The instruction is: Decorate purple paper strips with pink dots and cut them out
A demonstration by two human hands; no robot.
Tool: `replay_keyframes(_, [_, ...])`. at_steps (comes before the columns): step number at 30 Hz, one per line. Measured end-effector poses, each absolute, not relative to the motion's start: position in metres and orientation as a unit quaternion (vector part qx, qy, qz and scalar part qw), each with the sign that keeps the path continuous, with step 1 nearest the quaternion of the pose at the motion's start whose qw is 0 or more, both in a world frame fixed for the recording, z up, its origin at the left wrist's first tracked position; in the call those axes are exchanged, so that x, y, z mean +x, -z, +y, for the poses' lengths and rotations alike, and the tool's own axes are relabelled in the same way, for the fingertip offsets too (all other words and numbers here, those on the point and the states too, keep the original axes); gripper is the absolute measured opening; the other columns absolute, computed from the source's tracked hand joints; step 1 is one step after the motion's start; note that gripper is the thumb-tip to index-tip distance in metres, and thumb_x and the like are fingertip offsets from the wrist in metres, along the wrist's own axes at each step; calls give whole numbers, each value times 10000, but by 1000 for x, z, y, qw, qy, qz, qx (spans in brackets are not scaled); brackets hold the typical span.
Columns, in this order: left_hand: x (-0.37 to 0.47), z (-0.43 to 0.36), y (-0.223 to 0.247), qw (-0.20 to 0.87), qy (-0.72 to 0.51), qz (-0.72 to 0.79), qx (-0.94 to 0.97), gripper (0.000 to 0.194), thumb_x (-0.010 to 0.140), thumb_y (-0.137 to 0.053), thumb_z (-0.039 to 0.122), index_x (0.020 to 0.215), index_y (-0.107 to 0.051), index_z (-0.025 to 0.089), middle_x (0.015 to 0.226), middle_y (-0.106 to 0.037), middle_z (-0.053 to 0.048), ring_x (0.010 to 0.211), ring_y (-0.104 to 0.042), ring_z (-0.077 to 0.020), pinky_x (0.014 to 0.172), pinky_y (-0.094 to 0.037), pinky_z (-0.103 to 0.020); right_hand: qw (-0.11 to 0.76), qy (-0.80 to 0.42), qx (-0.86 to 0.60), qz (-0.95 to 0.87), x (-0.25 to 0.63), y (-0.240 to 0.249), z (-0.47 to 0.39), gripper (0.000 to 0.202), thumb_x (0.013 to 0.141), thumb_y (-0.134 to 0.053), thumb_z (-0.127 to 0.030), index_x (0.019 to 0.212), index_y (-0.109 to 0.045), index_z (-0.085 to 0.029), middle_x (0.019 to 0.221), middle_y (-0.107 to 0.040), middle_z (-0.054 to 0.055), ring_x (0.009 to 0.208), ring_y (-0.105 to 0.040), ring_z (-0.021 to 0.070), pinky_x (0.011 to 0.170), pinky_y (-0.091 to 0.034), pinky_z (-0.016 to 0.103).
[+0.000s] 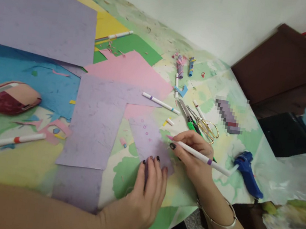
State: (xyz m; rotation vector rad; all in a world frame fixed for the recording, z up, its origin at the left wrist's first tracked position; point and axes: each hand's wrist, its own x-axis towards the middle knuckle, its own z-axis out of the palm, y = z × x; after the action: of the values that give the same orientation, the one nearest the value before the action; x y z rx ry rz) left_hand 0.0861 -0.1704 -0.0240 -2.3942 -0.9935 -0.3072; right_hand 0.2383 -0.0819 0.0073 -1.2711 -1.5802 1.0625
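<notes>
My left hand (146,193) lies with its fingers stretched out over the lower part of a purple paper strip (149,138), pressing it to the table. Small pink circles run down the upper part of that strip. Held in my right hand (193,152) is a white felt-tip marker (202,159) with a purple band. Its pink tip points left, just right of the strip; whether it touches anything I cannot tell. A large cut purple sheet (92,121) lies to the left, partly over a pink sheet (130,69).
Scissors (204,123) and a green-handled cutter (194,126) lie beyond my right hand. A blue glue gun (248,173) sits near the right edge. Another marker (160,102), two decorated rolls (180,67) and a maroon pouch (11,97) are on the patterned tablecloth (125,169).
</notes>
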Motion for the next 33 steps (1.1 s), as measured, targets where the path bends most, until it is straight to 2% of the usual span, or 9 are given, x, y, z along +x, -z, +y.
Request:
replay_keyframes(3, [88,-171,26,272,121,-368,-881,458,885,-352,267,1193,-564,2,1144,-635,-223,1041,-614,-334,852,-503,-459,382,-517,-478,-599,237,-3,-88,145,784,-634,-183,799,-493,-218,507,-521,-71,415,-410,71,403,-317,190])
replay_keyframes(5, [88,-171,26,276,122,-366,-880,446,884,-361,273,1174,-574,10,1140,-638,-224,1029,-622,-331,851,-498,-458,382,-539,-459,-595,234,0,-89,173,802,-615,-190,772,-448,-224,515,-558,-65,413,-439,76,405,-329,192])
replay_keyframes(9, [88,-169,24,279,120,-360,-882,436,884,-383,288,1158,-576,10,1124,-641,-235,1010,-630,-331,843,-494,-459,382,-492,-451,-639,228,2,-82,186,784,-618,-184,687,-460,-205,557,-584,-36,463,-490,86,433,-362,208])
replay_keyframes(14, [89,-167,23,290,116,-353,-882,419,883,-365,270,1131,-587,14,1094,-658,-217,984,-642,-323,811,-523,-435,357,-446,-456,-683,223,2,-72,161,764,-598,-165,648,-487,-186,521,-493,-53,444,-410,72,423,-307,212])
replay_keyframes(18, [89,-166,23,290,116,-351,-883,405,882,-382,275,1124,-588,24,1087,-664,-208,978,-644,-308,805,-532,-423,364,-404,-452,-708,221,3,-70,266,802,-577,-206,577,-436,-188,494,-452,-54,457,-396,74,454,-316,227])
replay_keyframes(22, [91,-166,23,291,115,-357,-880,417,888,-392,304,1125,-583,20,1091,-659,-217,977,-642,-299,809,-530,-421,366,-354,-439,-740,219,5,-68,304,808,-540,-176,545,-388,-191,497,-413,-57,469,-357,73,470,-304,232])
replay_keyframes(33, [90,-164,24,300,116,-345,-882,420,875,-401,288,1119,-588,1,1057,-668,-216,949,-653,-306,774,-560,-400,352,-341,-439,-753,218,5,-66,314,789,-532,-142,543,-343,-193,493,-361,-66,476,-321,69,462,-288,219])
